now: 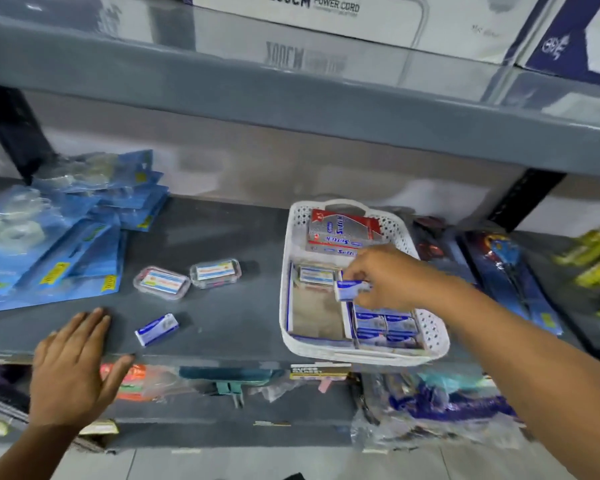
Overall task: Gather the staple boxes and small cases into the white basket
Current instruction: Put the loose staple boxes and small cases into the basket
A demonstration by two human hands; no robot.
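Left hand (71,368) is lying flat on the front edge of the grey shelf (229,306), palm down, fingers spread, gripping nothing. Right hand (378,277) is reaching in over the white basket (290,271), pinching a small blue-and-white staple box (352,288) between thumb and fingertips above the basket's middle. Basket is sitting right of centre on the shelf, holding a row of matching blue boxes (385,323) in its near right section, a clear-lidded case (316,274) further in, and red-and-white cartons (342,230) stacked at the far end. Another staple box (157,329) is lying loose on the shelf, between the left hand and the basket. Two small clear cases (187,277) are sitting side by side behind it, touching or nearly so. Blue blister packs (66,237) are piling up at far left.
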